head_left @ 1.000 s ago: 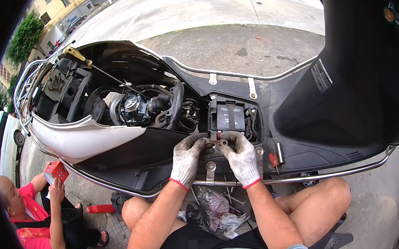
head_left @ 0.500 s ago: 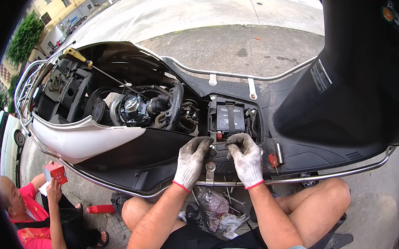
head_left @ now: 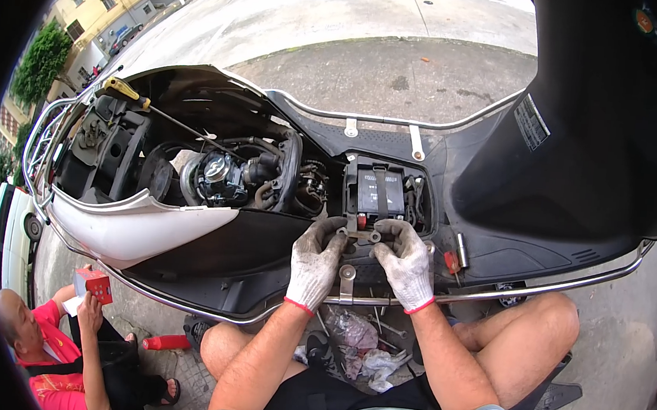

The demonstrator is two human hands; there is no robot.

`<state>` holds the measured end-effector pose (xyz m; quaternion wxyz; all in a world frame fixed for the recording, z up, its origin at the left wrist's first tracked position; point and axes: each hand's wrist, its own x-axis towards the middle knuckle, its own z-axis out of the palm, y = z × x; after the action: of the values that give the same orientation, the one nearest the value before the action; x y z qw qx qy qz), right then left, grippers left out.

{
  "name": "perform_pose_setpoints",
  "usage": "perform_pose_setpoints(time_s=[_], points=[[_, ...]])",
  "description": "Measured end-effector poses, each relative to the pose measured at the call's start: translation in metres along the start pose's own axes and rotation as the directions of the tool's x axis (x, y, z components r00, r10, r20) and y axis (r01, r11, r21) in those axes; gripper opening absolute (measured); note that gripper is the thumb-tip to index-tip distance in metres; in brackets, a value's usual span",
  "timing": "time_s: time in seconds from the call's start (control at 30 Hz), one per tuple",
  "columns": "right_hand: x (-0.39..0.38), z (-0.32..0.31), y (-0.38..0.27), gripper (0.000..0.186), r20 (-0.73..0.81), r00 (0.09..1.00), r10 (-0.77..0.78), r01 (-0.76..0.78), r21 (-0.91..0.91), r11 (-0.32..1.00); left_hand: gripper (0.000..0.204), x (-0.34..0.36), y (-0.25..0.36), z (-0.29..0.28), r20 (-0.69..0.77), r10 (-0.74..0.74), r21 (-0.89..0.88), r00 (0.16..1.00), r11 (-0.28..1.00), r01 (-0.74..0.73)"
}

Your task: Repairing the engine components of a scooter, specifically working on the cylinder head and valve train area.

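My left hand (head_left: 317, 259) and my right hand (head_left: 405, 265), both in soiled white knit gloves, hold a small dark metal piece (head_left: 359, 234) between their fingertips. They are just below the open battery compartment of a scooter lying across my view, where a black battery (head_left: 373, 190) sits under a strap with a red terminal cover. Right of my right hand, a silver cylindrical tool (head_left: 461, 250) and a red-handled tool (head_left: 451, 262) rest on the black floorboard (head_left: 527, 257). Left of the battery, the engine (head_left: 218, 170) is exposed.
A yellow-handled screwdriver (head_left: 126, 92) lies across the rear opening. At lower left a person (head_left: 50, 345) in pink holds a red-and-white box (head_left: 93, 284), beside a red cylinder (head_left: 164, 342). Bags and tools (head_left: 356, 336) lie below the chrome rail. Parked vehicles stand behind.
My hands have shifted slightly against the battery compartment, dipping and then rising with fingertips closer around the small piece. The person at lower left has slightly turned the box.
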<state>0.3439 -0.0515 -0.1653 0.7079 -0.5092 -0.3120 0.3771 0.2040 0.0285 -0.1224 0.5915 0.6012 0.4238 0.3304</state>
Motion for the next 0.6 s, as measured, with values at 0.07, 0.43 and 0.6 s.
perform_pose_setpoints(time_s=[0.07,0.43,0.6], points=[[0.000,0.000,0.000,0.029,0.003,1.000,-0.003,0.003,0.014,1.000,0.030,0.000,0.000,0.000,-0.012,0.003,0.007,1.000,1.000,-0.003],[-0.003,0.007,0.016,0.020,0.017,0.991,-0.136,0.136,-0.236,0.962,0.027,0.001,-0.011,0.008,-0.060,0.063,0.213,0.996,0.976,-0.049],[-0.002,0.008,0.009,0.018,-0.039,0.998,0.044,-0.046,-0.065,0.997,0.017,0.002,-0.020,0.004,-0.045,0.014,-0.014,0.999,1.000,-0.014]])
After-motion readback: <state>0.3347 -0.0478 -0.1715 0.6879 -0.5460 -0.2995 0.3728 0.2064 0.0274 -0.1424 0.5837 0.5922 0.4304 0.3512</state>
